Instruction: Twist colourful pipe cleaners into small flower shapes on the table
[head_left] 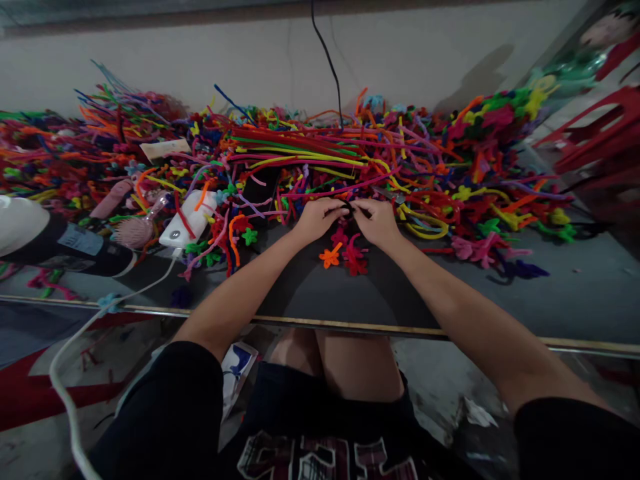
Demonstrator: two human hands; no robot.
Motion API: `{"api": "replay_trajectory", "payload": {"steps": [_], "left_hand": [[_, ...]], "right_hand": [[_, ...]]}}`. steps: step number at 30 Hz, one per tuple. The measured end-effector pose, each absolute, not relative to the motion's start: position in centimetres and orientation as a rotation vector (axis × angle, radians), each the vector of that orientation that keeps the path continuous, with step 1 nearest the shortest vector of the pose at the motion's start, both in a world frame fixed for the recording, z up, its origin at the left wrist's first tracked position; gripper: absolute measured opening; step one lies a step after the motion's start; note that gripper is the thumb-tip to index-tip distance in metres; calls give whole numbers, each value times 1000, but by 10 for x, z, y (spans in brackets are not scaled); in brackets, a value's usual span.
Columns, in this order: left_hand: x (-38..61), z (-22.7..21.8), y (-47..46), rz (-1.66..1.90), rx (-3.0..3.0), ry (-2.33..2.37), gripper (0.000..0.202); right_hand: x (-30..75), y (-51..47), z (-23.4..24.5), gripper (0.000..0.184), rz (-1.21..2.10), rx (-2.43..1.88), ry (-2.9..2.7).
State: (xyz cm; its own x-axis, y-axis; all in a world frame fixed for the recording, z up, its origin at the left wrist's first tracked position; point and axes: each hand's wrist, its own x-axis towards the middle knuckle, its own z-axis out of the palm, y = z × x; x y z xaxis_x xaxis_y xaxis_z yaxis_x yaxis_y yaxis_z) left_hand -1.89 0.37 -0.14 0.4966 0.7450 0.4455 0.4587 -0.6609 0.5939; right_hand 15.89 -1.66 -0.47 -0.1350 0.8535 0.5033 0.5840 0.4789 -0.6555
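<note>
My left hand point(320, 217) and my right hand point(376, 219) meet at the middle of the dark table point(450, 293), fingertips pinched together on a magenta pipe cleaner point(345, 192) that runs out of the pile. Both hands are closed around it. Just below the hands lie small finished pipe-cleaner flowers: an orange one point(330, 256) and red-pink ones point(354, 259). A big heap of loose coloured pipe cleaners point(300, 153) fills the table behind the hands.
A white power bank point(186, 220) with a white cable point(65, 360) lies at the left, beside a pink fuzzy object point(133, 232). A dark bottle-like thing point(55, 243) lies at far left. Red plastic furniture point(595, 133) stands at right. A black cord point(327, 60) hangs at the wall.
</note>
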Motion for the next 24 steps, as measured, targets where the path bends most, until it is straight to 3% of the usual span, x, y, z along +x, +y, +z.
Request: {"api": "replay_trajectory", "payload": {"steps": [11, 20, 24], "left_hand": [[-19, -2, 5, 1151, 2322, 1005, 30], [-18, -8, 9, 1105, 2416, 1072, 33], [-17, -9, 5, 1083, 2465, 1139, 20]], "right_hand": [[156, -19, -8, 29, 497, -1078, -1662], [156, -24, 3, 25, 356, -1065, -1760], [156, -24, 2, 25, 256, -1074, -1809]]}}
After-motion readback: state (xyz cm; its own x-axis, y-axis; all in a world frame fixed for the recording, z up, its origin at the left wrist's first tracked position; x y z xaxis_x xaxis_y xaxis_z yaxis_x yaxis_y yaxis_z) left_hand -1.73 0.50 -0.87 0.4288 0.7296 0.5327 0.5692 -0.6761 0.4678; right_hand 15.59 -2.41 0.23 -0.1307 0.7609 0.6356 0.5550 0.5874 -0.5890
